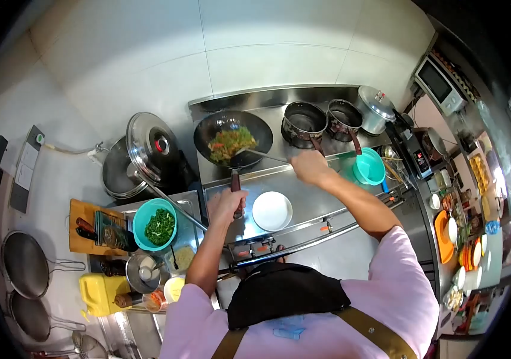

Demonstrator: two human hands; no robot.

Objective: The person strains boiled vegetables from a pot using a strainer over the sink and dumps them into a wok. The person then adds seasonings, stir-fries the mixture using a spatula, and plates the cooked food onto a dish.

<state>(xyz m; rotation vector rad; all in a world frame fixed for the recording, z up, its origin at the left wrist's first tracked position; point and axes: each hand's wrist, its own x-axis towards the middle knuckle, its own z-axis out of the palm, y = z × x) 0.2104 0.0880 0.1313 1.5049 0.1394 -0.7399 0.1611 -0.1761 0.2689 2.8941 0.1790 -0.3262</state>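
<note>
My left hand (227, 202) is wrapped round the handle of a dark wok (261, 128) on the stove. Green stir-fried food with red bits (229, 142) lies in the wok. Closed round a long-handled metal cooking utensil (269, 157), my right hand (309, 167) keeps its head in the food. That head is partly hidden, so I cannot tell whether it is a ladle or a spatula. A white plate or shallow bowl (272, 210) sits on the steel counter between my forearms, in front of the wok.
Two dark saucepans (304, 119) and a pressure cooker (376, 107) stand right of the wok. A turquoise bowl of chopped greens (159, 225), a knife block (112, 230) and a yellow jug (101, 293) are at left. Another turquoise bowl (369, 166) is at right. A steel rail (315, 241) runs along the front.
</note>
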